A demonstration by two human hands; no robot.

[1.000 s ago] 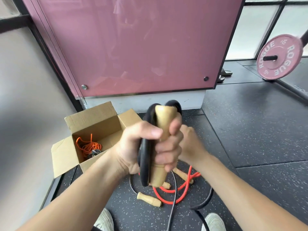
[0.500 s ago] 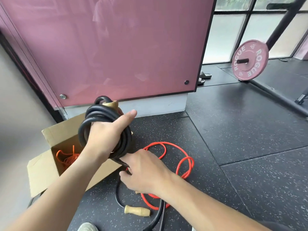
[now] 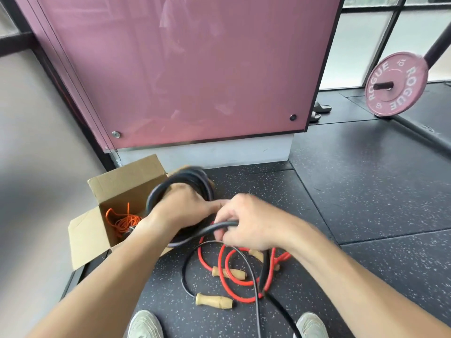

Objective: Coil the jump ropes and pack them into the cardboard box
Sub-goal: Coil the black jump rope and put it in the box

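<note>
While the left hand holds a coil of the thick black jump rope over the near-right corner of the cardboard box, its loops circling the hand, the right hand curls its fingers around a loose strand of the same rope just beside it. The two hands are nearly touching, and the coil is blurred.

Four ropes can be counted. The thick black one is smooth and rubbery. A thinner black cord loops on the floor. A glossy red jump rope lies in tangled round loops below the right hand. A thin orange rope sits bunched inside the box.

Two turned wooden handles show whole: a pale, grooved one amid the red loops and another at the end of the thin black cord. A third is partly hidden under the right wrist.

The box is plain brown corrugated card, open, with its flaps spread. It stands on black speckled rubber flooring against a glossy pink panel. Two pale shoes show at the bottom edge. One round pink ROGUE weight plate stands at the right.
</note>
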